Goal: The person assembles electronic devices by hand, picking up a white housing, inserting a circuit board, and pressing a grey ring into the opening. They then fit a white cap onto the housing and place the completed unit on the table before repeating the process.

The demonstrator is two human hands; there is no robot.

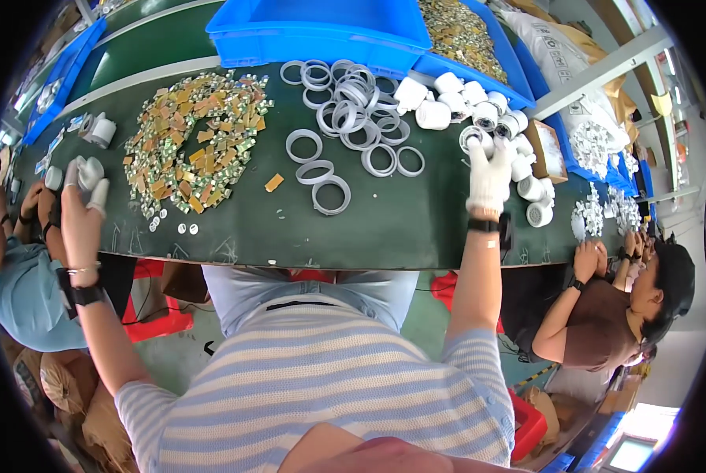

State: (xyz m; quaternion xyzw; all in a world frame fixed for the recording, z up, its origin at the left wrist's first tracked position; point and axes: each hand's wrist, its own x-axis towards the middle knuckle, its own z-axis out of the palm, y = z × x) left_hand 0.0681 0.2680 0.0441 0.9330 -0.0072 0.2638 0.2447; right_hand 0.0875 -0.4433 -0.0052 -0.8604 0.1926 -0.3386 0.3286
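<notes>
At the left end of the green table, my left hand [79, 213], with white covers on some fingertips, is closed round a white rounded plastic housing [91, 171]. Another white housing [101, 129] lies just beyond it. Far to the right, my right hand [488, 183] wears a white glove. Its fingers grip a white cylindrical housing [473, 139] with an open round end, at the near edge of a cluster of similar white housings [433, 115]. The fingertips partly cover that piece.
Small circuit boards [160, 154] form a heap at left centre, with white discs [183, 229] nearby. Several translucent rings [331, 195] lie mid-table. A blue bin [321, 43] stands behind. Co-workers sit at the left [34, 292] and right [597, 323]; a small carton [548, 150] adjoins the housings.
</notes>
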